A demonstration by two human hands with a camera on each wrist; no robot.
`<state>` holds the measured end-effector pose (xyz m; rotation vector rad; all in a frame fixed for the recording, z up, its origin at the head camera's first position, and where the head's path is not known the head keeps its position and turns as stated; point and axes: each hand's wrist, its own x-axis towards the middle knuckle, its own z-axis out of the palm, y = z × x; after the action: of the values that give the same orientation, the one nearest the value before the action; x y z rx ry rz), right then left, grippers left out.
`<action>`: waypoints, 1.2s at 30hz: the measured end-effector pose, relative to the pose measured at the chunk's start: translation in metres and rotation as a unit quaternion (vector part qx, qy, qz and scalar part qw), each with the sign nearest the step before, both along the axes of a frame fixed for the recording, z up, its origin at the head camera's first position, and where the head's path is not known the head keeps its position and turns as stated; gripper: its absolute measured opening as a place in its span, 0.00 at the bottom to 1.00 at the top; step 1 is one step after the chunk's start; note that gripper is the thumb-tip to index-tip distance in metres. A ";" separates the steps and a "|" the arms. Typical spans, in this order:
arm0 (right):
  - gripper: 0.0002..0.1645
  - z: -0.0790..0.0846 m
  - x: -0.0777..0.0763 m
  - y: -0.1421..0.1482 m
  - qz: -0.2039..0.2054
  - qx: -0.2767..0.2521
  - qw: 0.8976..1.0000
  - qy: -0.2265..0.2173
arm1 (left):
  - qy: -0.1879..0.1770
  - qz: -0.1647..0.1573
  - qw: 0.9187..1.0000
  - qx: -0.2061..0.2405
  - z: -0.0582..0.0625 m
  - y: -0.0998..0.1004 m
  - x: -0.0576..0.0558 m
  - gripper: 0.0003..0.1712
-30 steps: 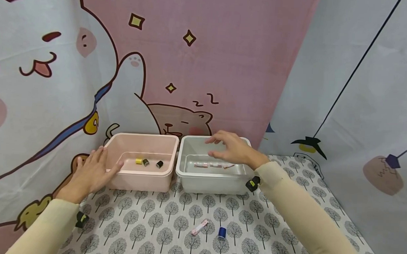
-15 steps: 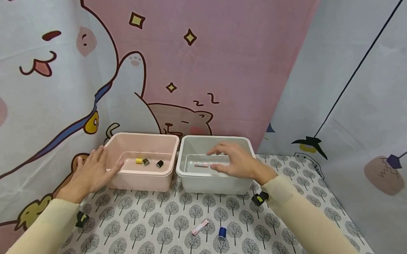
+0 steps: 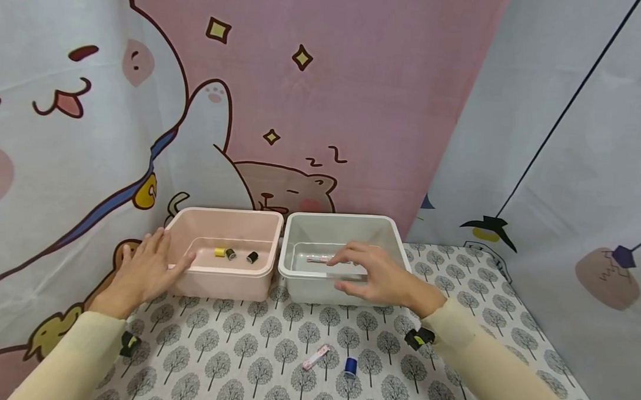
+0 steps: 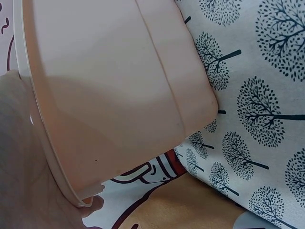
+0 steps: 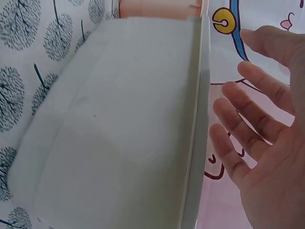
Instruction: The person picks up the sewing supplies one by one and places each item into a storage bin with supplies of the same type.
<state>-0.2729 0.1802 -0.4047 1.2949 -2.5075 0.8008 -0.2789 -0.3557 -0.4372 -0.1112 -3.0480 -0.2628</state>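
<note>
My left hand [image 3: 140, 272] rests on the left rim of the pink bin [image 3: 217, 286], fingers extended; the left wrist view shows it along the rim [image 4: 35, 102]. Inside that bin lie a yellow thread spool [image 3: 220, 252], a dark green one [image 3: 231, 254] and a black one [image 3: 252, 257]. Over the front rim of the pale grey bin [image 3: 317, 291] hovers my right hand [image 3: 378, 275], fingers spread and holding nothing, also beside the bin's rim in the right wrist view. A slim pinkish stick-shaped item [image 3: 316, 259] lies in the grey bin; my hand hides the bin's right part.
On the tree-print cloth [image 3: 257, 339] in front of the bins lie a small pink-and-white strip-shaped item [image 3: 315, 357] and a blue thread spool [image 3: 350, 367]. A cartoon-printed curtain [image 3: 366, 107] hangs right behind both bins.
My right hand has moved down and back toward me, from over the grey bin's interior to its front rim. The left hand stays on the pink bin.
</note>
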 end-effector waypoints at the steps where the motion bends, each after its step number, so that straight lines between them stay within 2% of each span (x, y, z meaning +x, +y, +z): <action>1: 0.24 -0.001 0.003 0.000 -0.001 0.002 1.000 -0.001 | 0.000 0.000 1.000 0.001 0.000 0.000 0.000 0.68; 15: 0.27 -0.016 0.031 -0.005 0.011 -0.003 1.000 -0.020 | -0.001 -0.001 1.000 0.008 0.001 0.000 0.002 0.68; 24: 0.26 -0.031 0.039 -0.008 0.069 -0.023 0.997 0.011 | -0.003 -0.004 1.000 0.005 0.002 0.000 0.001 0.67; 29: 0.25 -0.041 0.044 -0.010 0.078 -0.011 0.997 -0.012 | 0.000 -0.004 1.000 0.003 0.002 0.000 0.001 0.67; 36: 0.28 -0.058 0.050 -0.014 0.065 0.038 0.996 -0.051 | 0.003 -0.003 1.000 -0.001 0.001 0.000 0.001 0.67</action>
<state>-0.2225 0.1664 -0.4625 1.4909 -2.5767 0.8272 -0.2780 -0.3562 -0.4359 -0.1207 -3.0431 -0.2584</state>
